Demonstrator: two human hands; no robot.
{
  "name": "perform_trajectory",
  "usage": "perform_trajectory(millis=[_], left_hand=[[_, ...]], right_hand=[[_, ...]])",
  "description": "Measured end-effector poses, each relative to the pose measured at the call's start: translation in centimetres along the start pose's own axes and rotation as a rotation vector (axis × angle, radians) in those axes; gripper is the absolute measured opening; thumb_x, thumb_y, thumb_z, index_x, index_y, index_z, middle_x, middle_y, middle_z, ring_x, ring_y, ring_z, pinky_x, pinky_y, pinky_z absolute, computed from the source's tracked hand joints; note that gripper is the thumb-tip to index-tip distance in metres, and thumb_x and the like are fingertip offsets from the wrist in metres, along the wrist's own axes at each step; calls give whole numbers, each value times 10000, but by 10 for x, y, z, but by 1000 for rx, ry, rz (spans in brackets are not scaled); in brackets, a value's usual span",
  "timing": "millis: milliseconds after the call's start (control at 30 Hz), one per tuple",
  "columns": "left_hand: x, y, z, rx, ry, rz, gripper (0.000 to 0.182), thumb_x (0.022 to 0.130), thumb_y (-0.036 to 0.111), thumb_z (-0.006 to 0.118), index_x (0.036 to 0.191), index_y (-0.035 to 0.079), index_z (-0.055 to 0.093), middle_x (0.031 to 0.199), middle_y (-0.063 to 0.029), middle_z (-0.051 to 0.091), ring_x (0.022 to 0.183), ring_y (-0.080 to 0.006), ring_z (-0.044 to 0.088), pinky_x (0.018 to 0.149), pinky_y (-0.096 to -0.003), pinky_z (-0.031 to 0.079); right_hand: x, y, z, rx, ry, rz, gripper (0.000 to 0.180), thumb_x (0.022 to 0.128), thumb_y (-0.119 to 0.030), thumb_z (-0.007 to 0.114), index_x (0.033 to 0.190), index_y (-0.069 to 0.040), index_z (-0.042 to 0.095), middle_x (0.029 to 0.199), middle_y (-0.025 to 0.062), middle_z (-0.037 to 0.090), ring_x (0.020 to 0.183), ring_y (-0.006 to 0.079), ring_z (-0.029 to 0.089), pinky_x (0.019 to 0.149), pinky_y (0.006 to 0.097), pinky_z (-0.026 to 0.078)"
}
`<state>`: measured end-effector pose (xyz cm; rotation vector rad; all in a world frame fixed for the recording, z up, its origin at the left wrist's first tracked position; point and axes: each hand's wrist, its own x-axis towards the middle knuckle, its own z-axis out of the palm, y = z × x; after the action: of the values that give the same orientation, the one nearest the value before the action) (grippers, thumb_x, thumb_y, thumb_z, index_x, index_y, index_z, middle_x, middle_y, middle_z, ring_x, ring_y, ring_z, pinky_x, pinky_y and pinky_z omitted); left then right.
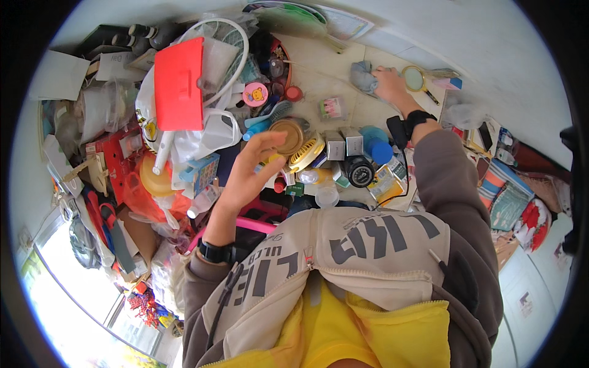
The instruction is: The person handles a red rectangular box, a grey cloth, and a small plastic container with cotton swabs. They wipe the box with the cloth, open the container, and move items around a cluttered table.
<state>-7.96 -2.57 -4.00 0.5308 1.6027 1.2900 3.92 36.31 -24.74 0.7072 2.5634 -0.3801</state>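
Observation:
My right hand (390, 86) is stretched across the pale tabletop (317, 64), its fingers closed on a crumpled grey-blue cloth (363, 77). The cloth lies against the table surface. Just right of that hand lies a magnifying glass (414, 79) with a gold rim and dark handle. My left hand (252, 168) hangs in the air with its fingers apart and nothing in it. Beneath and beside its fingertips are a jar with a brown lid (286, 136) and a yellow oval object with slots (306, 152). A small clear box with a pink label (332, 108) sits between my hands.
Close to my body stand small boxes (354, 141), a blue-capped container (381, 151) and a black round-topped container (359, 171). On the left, a red panel (179, 85) and a white-rimmed racket (244, 50) top a pile of bags. Folded textiles (508, 202) lie at right.

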Motion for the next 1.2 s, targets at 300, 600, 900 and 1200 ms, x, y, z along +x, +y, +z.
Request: perform_trajectory(millis=[300,600,900,1200], left_hand=[[91,8,26,330,-113,-93,551,879,269,667,1303,-11,454,1296,-148,532,1202,-263,512,992,-375,428],[217,-91,72,898,-217,-302,939,726,437,722,1426,-8,283,1401,-324,341,1211,-501,461,1001,-480,419],[236,-115,116,1318,-323,-352,1106,648,340,778,1523,190,117,1528,-307,122,1280,-613,302,1027,-551,382],[238,-145,123,1347,-281,-314,1042,593,168,835,1461,172,259,1441,-200,320,1267,-512,366,926,-555,483]], right_hand=[[-127,0,-92,1097,167,68,611,655,-204,787,1171,55,585,1067,147,642,932,224,626,827,350,495],[-262,-19,-79,1776,490,90,702,754,-258,780,1313,50,487,1159,125,621,999,205,615,874,341,498],[-342,-38,-42,2124,630,187,854,639,-263,813,1342,44,440,1228,158,579,1107,270,595,931,383,485],[-378,-41,-45,2139,693,155,1029,548,-278,817,1403,47,345,1283,177,525,1146,285,564,963,387,463]])
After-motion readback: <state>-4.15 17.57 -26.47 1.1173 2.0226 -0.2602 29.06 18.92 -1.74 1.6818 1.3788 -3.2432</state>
